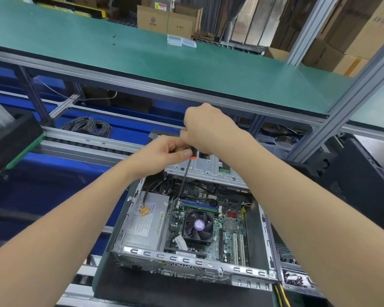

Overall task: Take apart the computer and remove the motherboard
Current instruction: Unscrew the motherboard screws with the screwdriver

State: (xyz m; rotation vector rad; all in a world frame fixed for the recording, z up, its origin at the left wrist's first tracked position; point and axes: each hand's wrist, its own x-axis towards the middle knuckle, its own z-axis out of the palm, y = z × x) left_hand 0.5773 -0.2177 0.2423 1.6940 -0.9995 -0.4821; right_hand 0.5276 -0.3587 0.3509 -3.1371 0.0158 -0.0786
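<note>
**Keeping the driver plumb on the far-left board screw**

Head view: The open computer case (186, 260) lies on the dark mat of the work line. The motherboard (231, 227) sits flat on its floor and fills the right part. The power supply (142, 222) takes the left side, and the fan (198, 226) is mid-board. A metal drive cage (208, 169) stands tipped up along the case's far edge.

Both hands are on one screwdriver (183, 182). The right hand (205, 129) is curled over the top of the handle. The left hand (162, 152) pinches it lower, with the thumb just above the orange collar. The shaft slants down and to the left. Its tip lands at the board's far-left corner, beside the memory sticks (197, 204). The screw head is too small to make out.

The step in hand looks like loosening a board mounting screw. To do it well:

- Press straight down along the shaft with the right hand.
- Use the left hand only to steady the tool and keep it from wobbling.
- Bring the slanted shaft closer to upright, so the tip is less likely to slip onto nearby parts or thin wires.
- Keep the loose orange connector (144, 211) on the power supply out of the way.
- Lift the screw out once it is free so it does not drop under the board.
</note>
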